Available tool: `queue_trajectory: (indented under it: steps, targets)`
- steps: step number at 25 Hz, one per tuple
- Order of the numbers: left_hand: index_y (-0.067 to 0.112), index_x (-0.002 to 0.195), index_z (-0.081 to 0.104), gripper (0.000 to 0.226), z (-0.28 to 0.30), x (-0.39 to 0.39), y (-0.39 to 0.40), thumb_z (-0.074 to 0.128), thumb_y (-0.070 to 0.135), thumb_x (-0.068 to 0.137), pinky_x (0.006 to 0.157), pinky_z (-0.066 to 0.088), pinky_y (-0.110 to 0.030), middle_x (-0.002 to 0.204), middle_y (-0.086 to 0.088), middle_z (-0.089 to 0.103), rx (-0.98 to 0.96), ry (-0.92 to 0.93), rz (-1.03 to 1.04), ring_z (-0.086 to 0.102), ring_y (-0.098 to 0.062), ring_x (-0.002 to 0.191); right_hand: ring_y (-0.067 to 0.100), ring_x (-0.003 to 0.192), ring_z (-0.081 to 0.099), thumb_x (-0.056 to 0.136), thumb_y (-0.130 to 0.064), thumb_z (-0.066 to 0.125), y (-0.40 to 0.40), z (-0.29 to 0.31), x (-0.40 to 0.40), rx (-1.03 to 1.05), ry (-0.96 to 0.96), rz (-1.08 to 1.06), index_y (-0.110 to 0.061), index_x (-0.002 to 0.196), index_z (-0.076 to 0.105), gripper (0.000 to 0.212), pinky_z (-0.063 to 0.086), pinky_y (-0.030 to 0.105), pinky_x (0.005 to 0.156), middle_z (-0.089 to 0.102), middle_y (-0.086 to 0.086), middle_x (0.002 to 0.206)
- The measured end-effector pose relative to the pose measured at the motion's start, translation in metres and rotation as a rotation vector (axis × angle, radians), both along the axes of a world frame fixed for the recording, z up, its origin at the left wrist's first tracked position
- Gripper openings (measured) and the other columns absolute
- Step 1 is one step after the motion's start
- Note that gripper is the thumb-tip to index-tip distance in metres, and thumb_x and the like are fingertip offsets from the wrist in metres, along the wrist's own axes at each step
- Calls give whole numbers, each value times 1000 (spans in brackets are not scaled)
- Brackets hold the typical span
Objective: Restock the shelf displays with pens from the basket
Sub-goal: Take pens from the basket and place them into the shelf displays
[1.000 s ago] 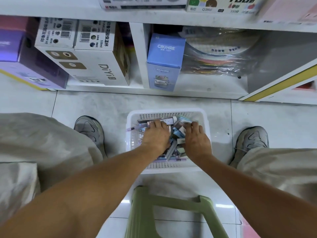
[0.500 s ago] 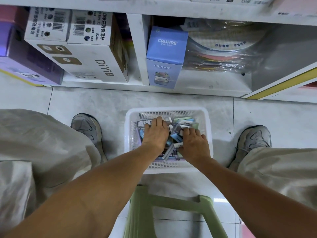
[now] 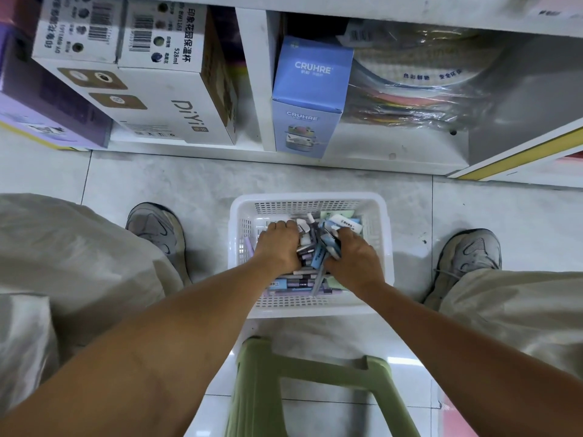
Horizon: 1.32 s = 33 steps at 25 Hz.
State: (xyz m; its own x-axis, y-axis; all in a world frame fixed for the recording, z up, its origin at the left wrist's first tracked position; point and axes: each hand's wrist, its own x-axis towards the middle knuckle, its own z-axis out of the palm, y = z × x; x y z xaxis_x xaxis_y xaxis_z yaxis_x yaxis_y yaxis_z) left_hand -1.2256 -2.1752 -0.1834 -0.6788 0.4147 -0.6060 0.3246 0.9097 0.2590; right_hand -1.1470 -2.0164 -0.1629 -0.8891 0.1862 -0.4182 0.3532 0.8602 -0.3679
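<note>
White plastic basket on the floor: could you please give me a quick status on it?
Both hands, left and right, fingers curled into the mixed pens. White plastic basket nearly full. Nothing blocking.

basket (image 3: 310,201) btwn shoes | pens (image 3: 307,250) in basket | shelf (image 3: 362,146) behind | stool (image 3: 315,373) before

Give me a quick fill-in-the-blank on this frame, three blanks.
Both hands, left hand and right hand, reach into the white ____ on the floor.
The blue carton on the shelf reads ____.
The stool at the near edge of the view is ____ in colour.

Missing: basket; CRUHRE; green
</note>
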Motion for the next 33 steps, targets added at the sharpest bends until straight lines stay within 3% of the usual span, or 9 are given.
queue_trajectory:
  steps: [3,6,10,13,15,19,21,26,33]
  targets:
    - [6,121,52,62,2,-9,-1,83,29,72,88,50,-38,114,-15,59,79,-86,51,55,-31,109,32,96,63,83,-24,70,-1,2,-6,-116,-68,-96,-11,115,59,37,50,36,78,67,12,105]
    - [8,114,58,47,4,-18,-3,79,25,76,85,51,-34,111,-14,62,113,-159,73,60,-30,106,26,80,66,84,-20,68,1,8,-14,-243,-108,-234,-13,102,63,20,55,36,67,70,8,90]
    - [9,127,51,56,9,-25,-10,76,12,76,81,48,-28,117,-9,62,161,-252,87,60,-27,106,12,66,60,83,-20,67,6,15,-18,-386,-148,-371,-19,91,58,11,41,12,43,63,-3,75]
    - [11,128,47,61,17,-27,-15,77,13,74,81,49,-28,115,-7,62,215,-294,125,60,-24,102,24,80,69,82,-16,66,8,21,-18,-537,-174,-475,-15,95,65,13,60,34,66,70,7,87]
    - [13,127,46,61,24,-29,-16,77,16,74,78,50,-29,111,-5,61,224,-329,123,59,-23,100,26,82,73,81,-14,67,8,25,-20,-612,-185,-545,-18,91,69,11,62,43,74,74,8,88]
    - [21,114,49,50,40,-30,-19,77,15,73,60,41,-19,92,6,58,289,-370,182,59,-13,84,8,66,72,80,-14,75,9,31,-22,-701,-190,-549,-21,81,72,9,56,23,56,75,-3,77]
    - [22,113,52,49,48,-30,-21,77,11,72,60,45,-22,94,5,61,334,-402,306,61,-14,85,5,62,71,80,-17,79,9,34,-22,-713,-206,-513,-22,79,72,9,52,20,53,74,-7,70]
    - [10,94,64,34,56,-27,-25,74,-6,66,54,55,-26,85,-10,69,405,-549,694,67,-21,73,21,79,76,86,-16,75,9,37,-18,-840,-281,-561,-9,99,73,15,63,37,71,78,7,89]
    - [-1,97,68,37,51,-6,-13,77,-9,62,66,61,-54,88,-22,74,564,-742,1006,74,-35,78,30,95,73,88,-19,74,5,33,-15,-895,-313,-575,-8,101,74,16,57,51,91,77,10,96]
